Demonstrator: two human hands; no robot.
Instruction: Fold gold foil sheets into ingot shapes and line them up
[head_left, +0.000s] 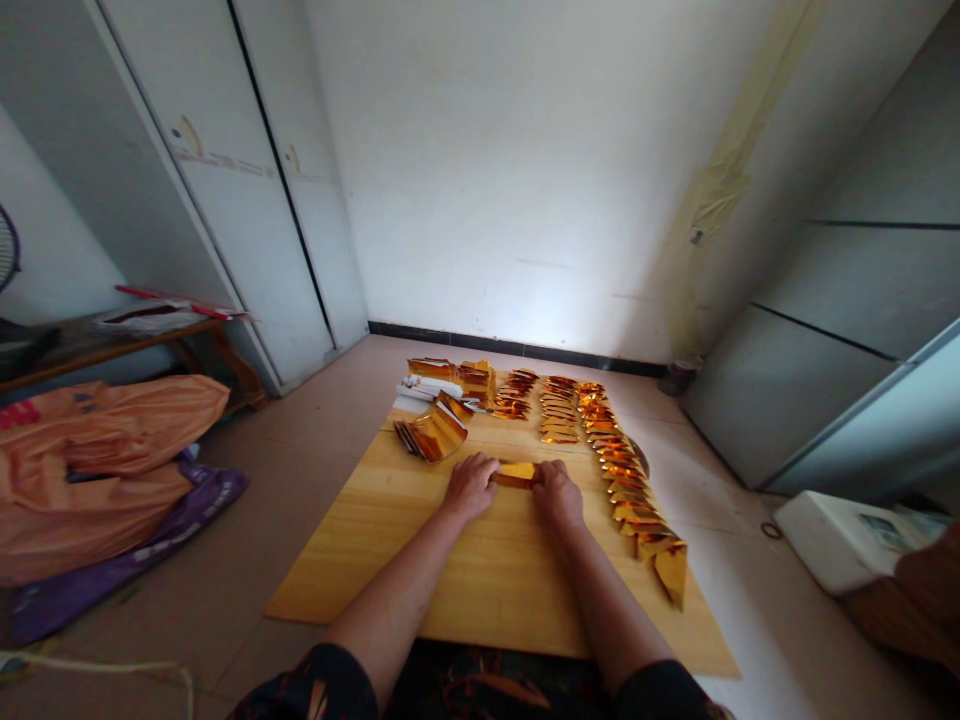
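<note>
Between my two hands a strip of gold foil paper (516, 473) is held low over the wooden board (480, 560). My left hand (472, 484) pinches its left end, and my right hand (558, 492) grips the right end. Just beyond my left hand lies a curved stack of gold foil sheets (435, 432). To the right of my right hand, a long row of folded gold foil pieces (626, 480) runs toward the board's near right corner. The fingertips partly cover the strip's ends.
Shorter columns of folded foil (559, 410) and a white bundle (431, 388) sit along the board's far side. An orange bag (105, 460) and a purple bag (165, 540) lie on the floor at left. A white box (840, 540) stands at right, near grey cabinets (817, 400).
</note>
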